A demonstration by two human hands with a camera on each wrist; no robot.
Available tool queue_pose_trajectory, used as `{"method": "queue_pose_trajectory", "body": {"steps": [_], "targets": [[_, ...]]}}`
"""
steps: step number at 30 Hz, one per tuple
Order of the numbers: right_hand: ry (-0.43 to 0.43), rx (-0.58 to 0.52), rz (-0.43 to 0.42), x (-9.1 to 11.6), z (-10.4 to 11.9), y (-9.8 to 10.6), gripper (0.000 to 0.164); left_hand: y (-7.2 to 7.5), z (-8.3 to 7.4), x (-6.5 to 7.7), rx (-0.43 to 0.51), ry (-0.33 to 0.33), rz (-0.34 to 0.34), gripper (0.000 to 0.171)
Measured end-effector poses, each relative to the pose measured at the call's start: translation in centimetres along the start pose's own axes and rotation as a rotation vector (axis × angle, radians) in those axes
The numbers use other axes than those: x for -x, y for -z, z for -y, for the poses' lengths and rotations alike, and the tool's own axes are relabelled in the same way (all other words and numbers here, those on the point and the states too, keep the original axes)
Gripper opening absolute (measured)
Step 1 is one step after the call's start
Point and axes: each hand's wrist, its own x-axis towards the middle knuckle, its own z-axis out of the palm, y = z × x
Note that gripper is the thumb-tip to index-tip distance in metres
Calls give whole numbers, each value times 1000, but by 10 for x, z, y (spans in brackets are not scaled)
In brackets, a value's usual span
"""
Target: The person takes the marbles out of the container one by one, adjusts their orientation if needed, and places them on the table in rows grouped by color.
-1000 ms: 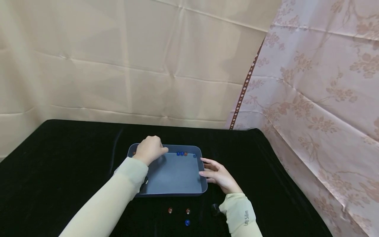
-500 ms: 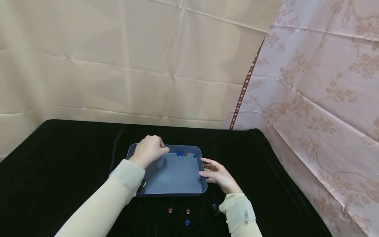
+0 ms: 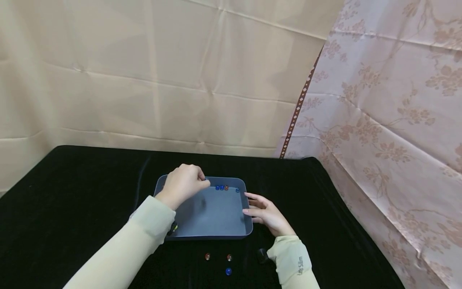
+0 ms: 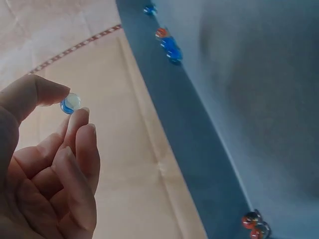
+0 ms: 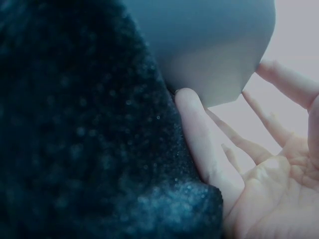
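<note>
Between thumb and forefinger, my left hand (image 3: 183,182) pinches a clear marble (image 4: 71,103) with a blue swirl, held over the back of the blue-grey tray (image 3: 216,216). Along the tray's back wall lie two blue marbles (image 3: 219,187) and an orange one (image 3: 226,187), with another blue marble (image 3: 237,190) in the right corner. A cluster of orange and dark marbles (image 4: 255,225) shows in the left wrist view, hidden behind the left hand in the head view. Fairly straight, spread fingers of my right hand (image 3: 268,214) touch the tray's right side from outside.
In front of the tray, two orange-brown marbles (image 3: 229,257) and a blue marble (image 3: 228,271) lie on the black cloth (image 3: 90,200). A cream curtain (image 3: 162,80) hangs behind the table, and a pink floral one (image 3: 390,100) at the right.
My left hand has lifted slightly and shifted a little right along the tray's back; the pinched marble now shows at its fingertips. The right hand and the tray have stayed put.
</note>
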Motion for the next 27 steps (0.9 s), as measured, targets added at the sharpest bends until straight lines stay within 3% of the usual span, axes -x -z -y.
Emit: {"method": "queue_pose_trajectory", "body": {"steps": [18, 27], "targets": [[-10, 4, -1, 1, 0, 1, 60, 4, -23, 21, -1, -106, -37, 16], [-6, -2, 6, 1, 0, 1, 61, 4, -29, 32, -7, -118, -36, 16]]}}
